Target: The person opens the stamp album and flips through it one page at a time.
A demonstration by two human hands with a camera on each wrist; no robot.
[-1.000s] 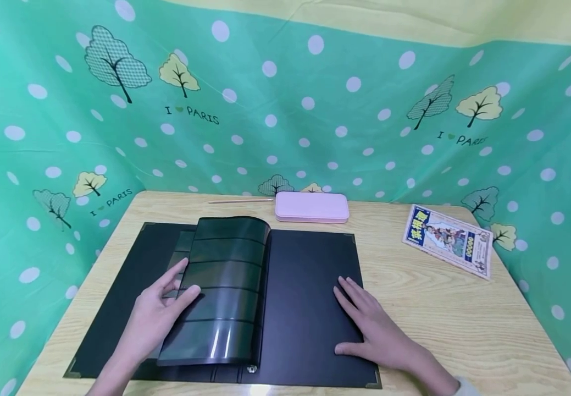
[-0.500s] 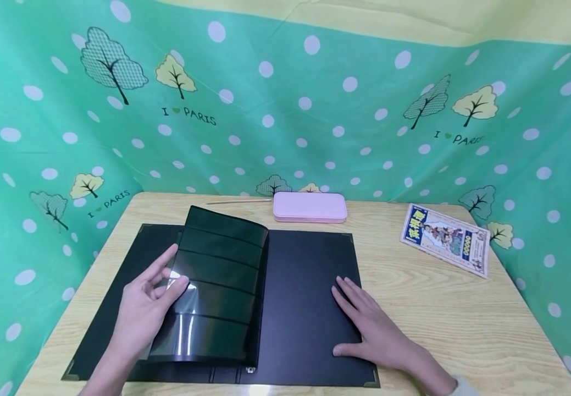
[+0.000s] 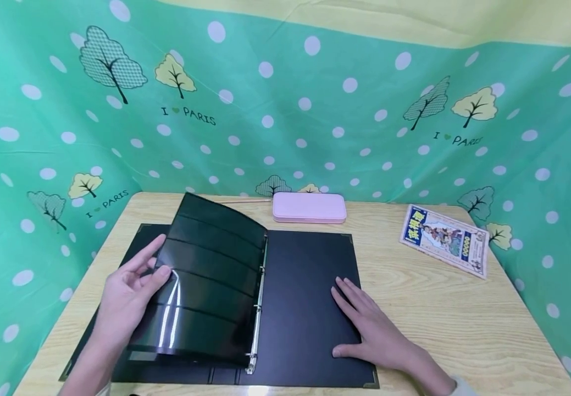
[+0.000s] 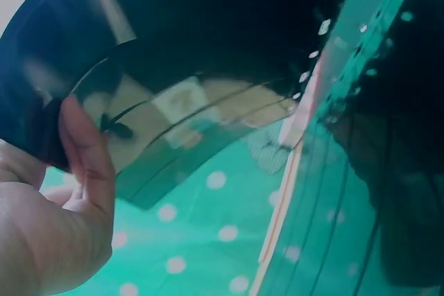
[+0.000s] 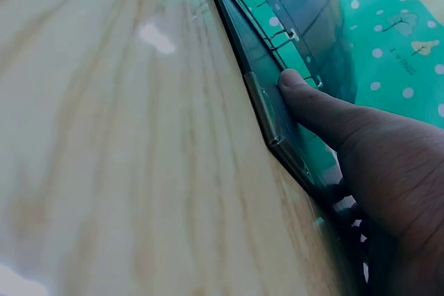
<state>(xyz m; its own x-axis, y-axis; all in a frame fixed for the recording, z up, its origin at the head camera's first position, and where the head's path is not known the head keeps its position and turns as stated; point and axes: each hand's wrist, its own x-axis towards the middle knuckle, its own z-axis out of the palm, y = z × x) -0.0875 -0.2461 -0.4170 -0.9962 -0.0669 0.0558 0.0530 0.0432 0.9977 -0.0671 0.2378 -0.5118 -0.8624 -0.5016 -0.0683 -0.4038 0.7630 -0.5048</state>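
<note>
A black ring binder (image 3: 310, 308) lies spread on the table, metal corners on its covers. Its glossy black pocket page (image 3: 206, 264), divided by horizontal strips, stands lifted and curved over the left cover. My left hand (image 3: 124, 297) pinches that page's outer edge between thumb and fingers; the left wrist view shows the fingers (image 4: 90, 150) at the page edge. Bared metal rings (image 3: 258, 313) run along the spine. My right hand (image 3: 374, 327) rests with spread fingers on the right cover's outer edge, its thumb (image 5: 305, 95) on the cover in the right wrist view.
Behind the binder sits a pink pencil case (image 3: 309, 207), with a thin stick (image 3: 245, 201) to its left, partly behind the raised page. A printed booklet (image 3: 445, 239) lies at the right. A green dotted curtain (image 3: 285, 110) encloses the wooden table (image 3: 443, 308) at the back and sides.
My left hand has moved left, drawing the page's edge up and leftward, so the page stands higher and the rings show. My right hand has stayed in place.
</note>
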